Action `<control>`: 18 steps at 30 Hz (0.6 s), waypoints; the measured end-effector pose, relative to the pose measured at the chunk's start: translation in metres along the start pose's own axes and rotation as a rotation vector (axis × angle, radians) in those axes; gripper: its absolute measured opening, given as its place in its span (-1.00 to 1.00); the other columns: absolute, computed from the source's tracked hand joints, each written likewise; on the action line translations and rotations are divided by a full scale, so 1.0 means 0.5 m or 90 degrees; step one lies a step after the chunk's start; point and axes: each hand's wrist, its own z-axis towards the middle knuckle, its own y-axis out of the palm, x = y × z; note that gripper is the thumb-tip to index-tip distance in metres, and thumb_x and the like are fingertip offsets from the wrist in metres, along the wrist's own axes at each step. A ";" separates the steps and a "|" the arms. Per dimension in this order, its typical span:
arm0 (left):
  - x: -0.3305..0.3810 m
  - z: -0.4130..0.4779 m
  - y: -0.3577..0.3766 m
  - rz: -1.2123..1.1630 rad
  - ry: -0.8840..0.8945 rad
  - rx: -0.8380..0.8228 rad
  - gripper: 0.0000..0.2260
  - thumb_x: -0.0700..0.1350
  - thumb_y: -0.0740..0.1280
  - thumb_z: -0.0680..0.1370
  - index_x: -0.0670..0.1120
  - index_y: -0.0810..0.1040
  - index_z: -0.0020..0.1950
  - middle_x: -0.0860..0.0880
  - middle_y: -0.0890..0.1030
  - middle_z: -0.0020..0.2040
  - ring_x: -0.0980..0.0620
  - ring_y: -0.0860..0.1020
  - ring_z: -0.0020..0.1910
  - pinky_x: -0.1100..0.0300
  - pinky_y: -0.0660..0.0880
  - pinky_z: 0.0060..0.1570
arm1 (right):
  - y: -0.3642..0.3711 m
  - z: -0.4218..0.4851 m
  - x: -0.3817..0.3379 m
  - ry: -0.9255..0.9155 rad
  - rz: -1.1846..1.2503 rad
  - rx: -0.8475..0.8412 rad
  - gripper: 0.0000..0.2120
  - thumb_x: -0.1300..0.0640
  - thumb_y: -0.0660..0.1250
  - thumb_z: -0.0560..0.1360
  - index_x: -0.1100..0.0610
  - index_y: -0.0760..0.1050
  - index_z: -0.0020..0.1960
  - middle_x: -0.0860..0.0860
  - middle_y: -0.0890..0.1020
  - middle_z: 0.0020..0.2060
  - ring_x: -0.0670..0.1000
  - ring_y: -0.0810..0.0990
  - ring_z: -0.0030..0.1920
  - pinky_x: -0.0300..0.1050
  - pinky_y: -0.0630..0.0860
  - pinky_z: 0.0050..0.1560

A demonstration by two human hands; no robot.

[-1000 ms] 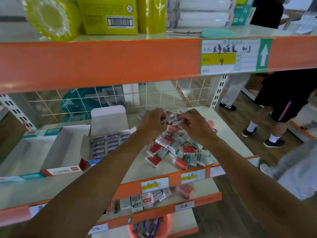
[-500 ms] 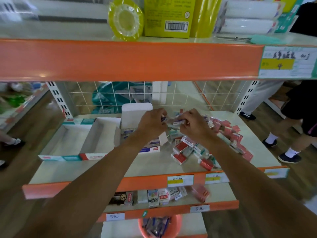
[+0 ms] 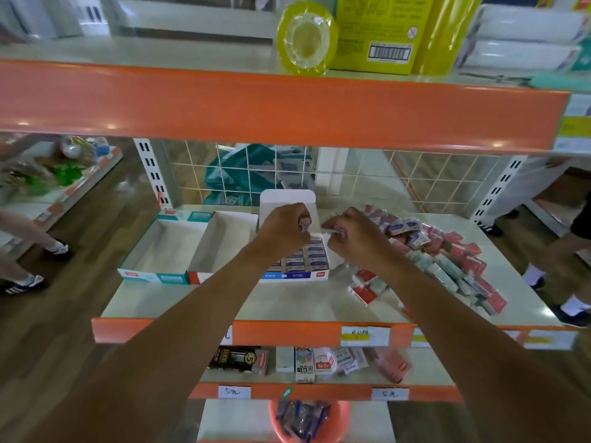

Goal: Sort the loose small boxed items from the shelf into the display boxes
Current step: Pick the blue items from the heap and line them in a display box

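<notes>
A heap of loose small boxes (image 3: 444, 260), red, white and blue, lies on the right half of the middle shelf (image 3: 287, 302). Left of it stand three display boxes: a blue one (image 3: 303, 270) with its flap up and rows of small blue boxes inside, a red-fronted one (image 3: 220, 247) and a teal one (image 3: 166, 247). My left hand (image 3: 284, 228) hovers over the blue display box and pinches a small box. My right hand (image 3: 355, 235) is beside it, its fingers curled round small boxes.
An orange shelf beam (image 3: 256, 103) with yellow tape rolls (image 3: 305, 36) hangs just above my hands. A lower shelf holds assorted packs (image 3: 307, 362), and a red bucket (image 3: 307, 420) sits below. People's legs stand at the right (image 3: 572, 282) and left (image 3: 28, 251).
Both hands have moved left from the heap to above the blue display box, carrying small boxes. My view has swung left too.
</notes>
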 end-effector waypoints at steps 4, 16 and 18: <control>-0.014 -0.003 -0.010 0.002 -0.006 -0.003 -0.79 -0.24 0.44 0.45 -0.05 0.49 0.00 -0.01 0.57 0.07 0.05 0.48 -0.04 0.21 0.48 0.07 | -0.001 0.003 -0.022 -0.013 0.023 0.023 -0.79 0.25 0.38 0.46 0.17 0.61 0.09 0.10 0.59 -0.02 -0.04 0.52 -0.09 -0.41 0.31 -0.19; -0.066 -0.014 -0.024 0.029 -0.024 0.003 -0.83 -0.14 0.45 0.46 -0.02 0.50 -0.03 -0.01 0.62 0.04 0.08 0.51 -0.14 0.42 0.36 -0.28 | 0.022 0.015 -0.037 0.037 0.069 0.001 -0.87 0.21 0.47 0.41 0.10 0.52 -0.15 0.00 0.57 -0.18 0.00 0.56 -0.18 -0.24 0.45 -0.22; -0.076 -0.017 -0.020 0.050 -0.020 -0.005 -0.82 -0.13 0.42 0.49 -0.06 0.55 0.07 -0.03 0.62 0.09 0.07 0.52 -0.09 0.33 0.46 -0.14 | 0.029 0.016 -0.040 0.031 0.064 -0.006 -0.89 0.22 0.48 0.41 0.11 0.55 -0.16 0.00 0.59 -0.19 -0.01 0.58 -0.18 -0.23 0.48 -0.19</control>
